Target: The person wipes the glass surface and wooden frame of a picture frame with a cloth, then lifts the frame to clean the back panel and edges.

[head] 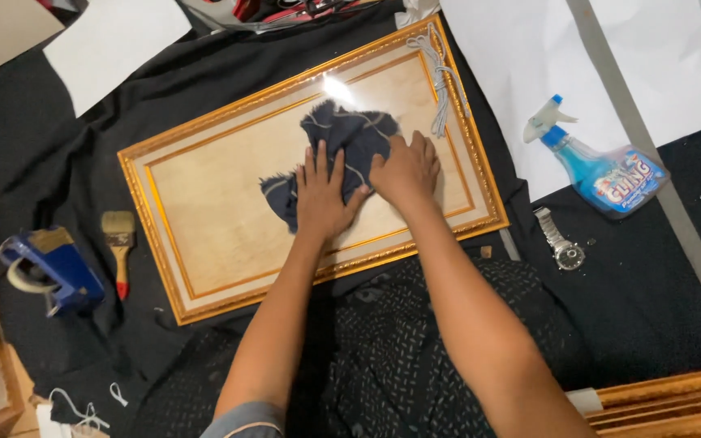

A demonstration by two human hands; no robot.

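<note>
A gold-framed picture frame [149, 212] with a glass front lies flat on black cloth in the middle of the head view. A dark blue rag [349, 134] is bunched on the glass. My left hand [323, 195] presses flat on the rag's near edge, fingers spread. My right hand [404, 169] lies beside it, palm down on the rag's right side. Both forearms reach in from below. A grey cord [440, 77] lies over the frame's upper right corner.
A blue spray bottle [606, 174] lies to the right, a wristwatch [560, 241] nearer me. To the left are a paintbrush [118, 243] and a blue tape dispenser [46, 272]. White sheets [115, 40] lie at the back; more gold frame mouldings [675, 401] sit at lower right.
</note>
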